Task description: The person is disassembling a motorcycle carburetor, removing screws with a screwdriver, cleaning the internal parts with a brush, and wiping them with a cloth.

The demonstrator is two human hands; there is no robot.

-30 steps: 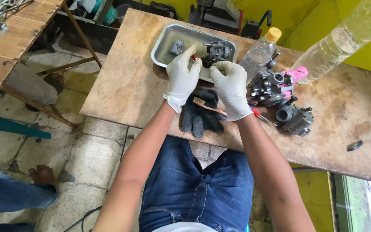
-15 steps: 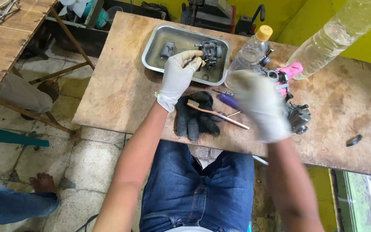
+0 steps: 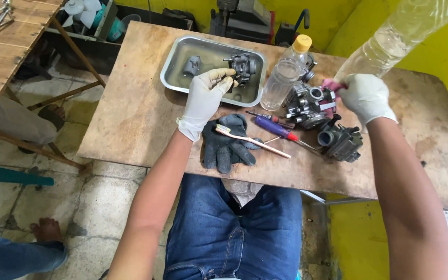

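carburetor [image 3: 243,66] in metal tray [image 3: 175,65], left hand [image 3: 207,98] gripping it, right hand [image 3: 365,96] on pink rag [image 3: 332,85]

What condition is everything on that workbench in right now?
Left hand: gloved, grip on the carburetor in the tray.
Right hand: gloved, touching pink cloth.
Metal tray: holds murky liquid.
Plastic bottle: upright, capped.
Toothbrush: lying across dark gloves.

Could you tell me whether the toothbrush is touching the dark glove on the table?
Touching. The head view shows the toothbrush lying across the dark glove, its bristle end resting on the fabric with no gap visible.
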